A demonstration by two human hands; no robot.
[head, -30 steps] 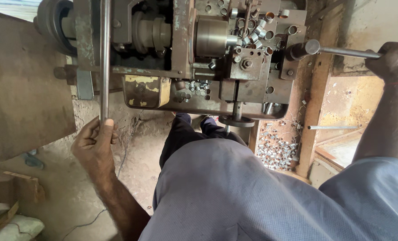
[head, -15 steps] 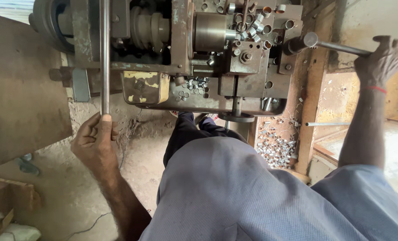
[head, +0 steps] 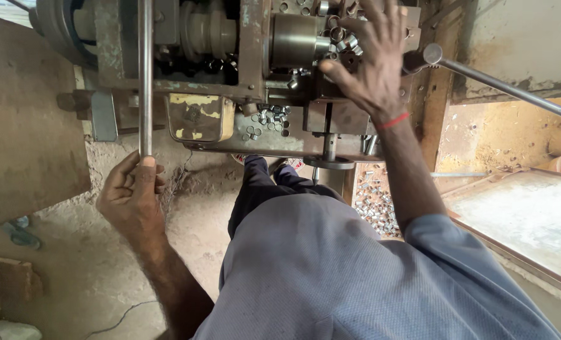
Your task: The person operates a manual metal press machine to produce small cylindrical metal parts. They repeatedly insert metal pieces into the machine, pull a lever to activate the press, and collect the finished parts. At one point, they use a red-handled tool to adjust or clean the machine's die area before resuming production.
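A worn metal lathe (head: 230, 69) fills the top of the view. My left hand (head: 131, 198) grips the lower end of a long steel lever rod (head: 145, 75) that rises along the machine's left side. My right hand (head: 368, 63), with a red thread at the wrist, is spread open over the tool post, fingers resting among small metal rings (head: 340, 38) near the chuck (head: 293, 41). A second lever with a round knob (head: 431, 55) sticks out to the right, free of my hand. I wear a blue-grey shirt and dark trousers.
Several small cut metal sleeves lie on the machine's tray (head: 265, 119) and in a heap on the floor (head: 375, 201). A brown metal panel (head: 22, 126) stands at left. A wooden post (head: 435, 119) and a pale flat slab (head: 526, 214) sit at right.
My right hand let go of the right lever's handle and moved left onto the tool post. My left hand stays on the vertical rod.
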